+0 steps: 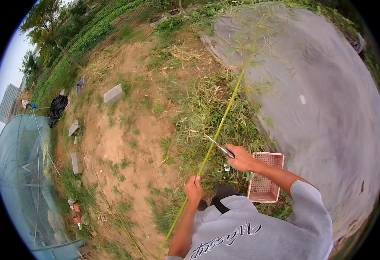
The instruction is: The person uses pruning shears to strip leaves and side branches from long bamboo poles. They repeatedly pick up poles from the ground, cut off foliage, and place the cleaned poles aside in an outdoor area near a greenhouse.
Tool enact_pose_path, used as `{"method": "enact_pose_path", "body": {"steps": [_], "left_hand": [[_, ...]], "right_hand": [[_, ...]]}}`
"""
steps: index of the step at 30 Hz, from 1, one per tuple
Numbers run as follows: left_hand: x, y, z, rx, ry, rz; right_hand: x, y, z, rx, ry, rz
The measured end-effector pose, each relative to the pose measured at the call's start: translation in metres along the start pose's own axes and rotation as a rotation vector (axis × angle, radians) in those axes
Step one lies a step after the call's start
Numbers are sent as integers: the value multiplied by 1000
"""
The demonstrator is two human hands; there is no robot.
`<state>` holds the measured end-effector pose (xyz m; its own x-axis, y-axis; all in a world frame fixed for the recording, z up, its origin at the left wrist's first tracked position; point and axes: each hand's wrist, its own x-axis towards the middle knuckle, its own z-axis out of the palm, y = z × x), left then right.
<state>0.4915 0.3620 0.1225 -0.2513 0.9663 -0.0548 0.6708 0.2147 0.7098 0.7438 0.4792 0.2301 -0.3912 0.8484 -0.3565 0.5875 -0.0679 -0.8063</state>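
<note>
My left hand (pixel 194 189) is closed around a long green-yellow bamboo stalk (pixel 224 118). The stalk slants from the bottom of the view up to a leafy top over the grey ground sheet. In my right hand (pixel 241 158) is a slim metal knife-like tool (pixel 221 148). Its blade crosses the stalk a little beyond my left hand; whether it touches the stalk I cannot tell. Cut leafy twigs (pixel 206 110) lie heaped on the ground under the stalk. Beneath my right forearm stands a pink plastic basket (pixel 264 196), partly hidden by the arm.
A grey ground sheet (pixel 326 113) spreads across the right side. Concrete blocks (pixel 113 94) lie at the left on bare soil (pixel 134 130). Further left stand a plastic-covered greenhouse (pixel 17 169) and a black bag (pixel 57 109). Thin poles (pixel 120 214) lie at the lower left.
</note>
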Motion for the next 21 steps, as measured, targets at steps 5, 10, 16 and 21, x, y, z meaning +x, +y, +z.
{"method": "enact_pose_path", "body": {"steps": [5,10,16,21], "left_hand": [[-4,-4,8,-25,-65,10],[-4,-15,2,-177,-159,-51],[-5,-7,-10,-175,-99,88],[-13,-17,-4,-282,-148,-15]], "right_hand": [[-1,-22,17,369,-173,-42],[-4,1,6,1026,16,-54],[-6,22,-53,1130,218,214],[3,29,-100,1136,131,224]]}}
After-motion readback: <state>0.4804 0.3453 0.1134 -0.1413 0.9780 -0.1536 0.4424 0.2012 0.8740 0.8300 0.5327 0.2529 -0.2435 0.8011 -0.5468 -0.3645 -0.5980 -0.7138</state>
